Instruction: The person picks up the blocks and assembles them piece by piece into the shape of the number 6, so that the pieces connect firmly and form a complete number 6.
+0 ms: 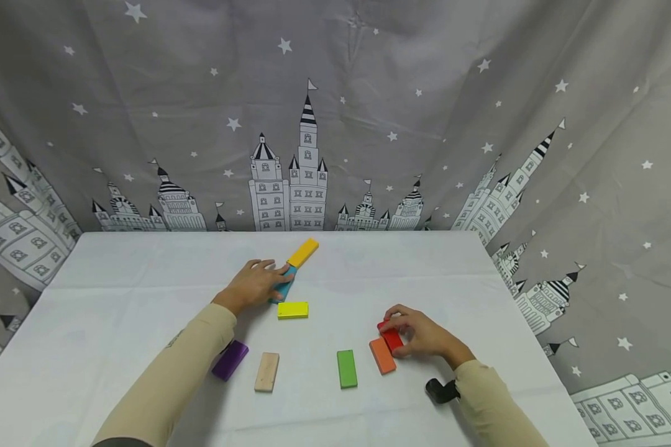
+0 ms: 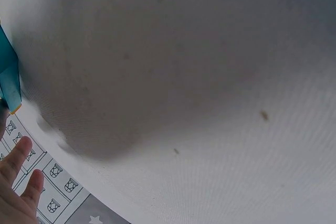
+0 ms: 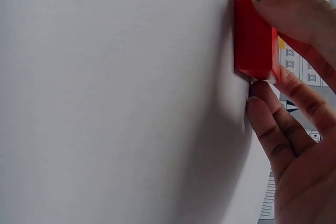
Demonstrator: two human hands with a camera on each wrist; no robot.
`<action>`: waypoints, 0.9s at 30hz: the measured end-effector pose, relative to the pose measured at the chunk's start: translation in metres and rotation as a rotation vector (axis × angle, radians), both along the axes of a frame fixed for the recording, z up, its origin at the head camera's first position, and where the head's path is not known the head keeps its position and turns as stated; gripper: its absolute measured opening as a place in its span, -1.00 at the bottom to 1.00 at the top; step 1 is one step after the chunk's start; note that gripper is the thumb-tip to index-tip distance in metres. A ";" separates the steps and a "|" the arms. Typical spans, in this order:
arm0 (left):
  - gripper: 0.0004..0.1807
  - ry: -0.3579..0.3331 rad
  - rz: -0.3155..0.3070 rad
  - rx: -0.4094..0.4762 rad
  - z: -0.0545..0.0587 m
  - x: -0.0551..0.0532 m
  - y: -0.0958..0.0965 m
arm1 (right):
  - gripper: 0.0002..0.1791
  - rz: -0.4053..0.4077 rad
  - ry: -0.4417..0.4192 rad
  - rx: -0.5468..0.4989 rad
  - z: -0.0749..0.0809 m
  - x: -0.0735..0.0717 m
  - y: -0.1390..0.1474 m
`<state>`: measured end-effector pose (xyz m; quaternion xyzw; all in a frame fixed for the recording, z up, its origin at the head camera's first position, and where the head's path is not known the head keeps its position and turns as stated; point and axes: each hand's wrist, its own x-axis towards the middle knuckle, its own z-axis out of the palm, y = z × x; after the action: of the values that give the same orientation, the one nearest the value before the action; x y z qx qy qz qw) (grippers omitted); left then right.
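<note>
My left hand (image 1: 257,284) pinches a blue block (image 1: 284,289) between thumb and forefinger. One end of that block meets an amber-yellow block (image 1: 303,253), which points away toward the back right. Just in front lies a bright yellow block (image 1: 293,310). Over on the right, my right hand (image 1: 425,335) holds a red block (image 3: 254,40) by its ends, thumb at the near end. An orange block (image 1: 383,356) lies alongside the red one. In the left wrist view, the blue block (image 2: 9,66) shows only at the left edge.
On the white-covered table (image 1: 145,267), a purple block (image 1: 230,360) lies beside the left sleeve. A plain wooden block (image 1: 266,372) and a green block (image 1: 346,369) lie toward the front. A black wrist device (image 1: 442,391) sits by the right cuff. Behind hangs a grey castle-print curtain (image 1: 358,93).
</note>
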<state>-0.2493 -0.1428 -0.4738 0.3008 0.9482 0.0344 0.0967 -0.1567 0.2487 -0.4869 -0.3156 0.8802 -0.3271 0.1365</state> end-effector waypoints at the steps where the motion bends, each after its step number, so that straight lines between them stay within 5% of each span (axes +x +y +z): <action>1: -0.30 0.000 0.001 0.000 0.000 0.000 0.000 | -0.56 0.004 -0.001 0.012 0.000 -0.002 -0.001; 14: -0.32 -0.034 0.019 -0.002 0.003 0.000 -0.003 | -0.60 0.079 -0.017 0.150 0.013 -0.032 -0.025; 27: -0.33 -0.035 0.009 -0.028 0.005 0.000 -0.001 | -0.60 0.185 -0.062 0.181 0.016 -0.060 -0.059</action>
<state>-0.2493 -0.1438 -0.4688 0.2947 0.9480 0.0270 0.1175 -0.2171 0.1900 -0.4704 -0.3717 0.8685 -0.2420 0.2214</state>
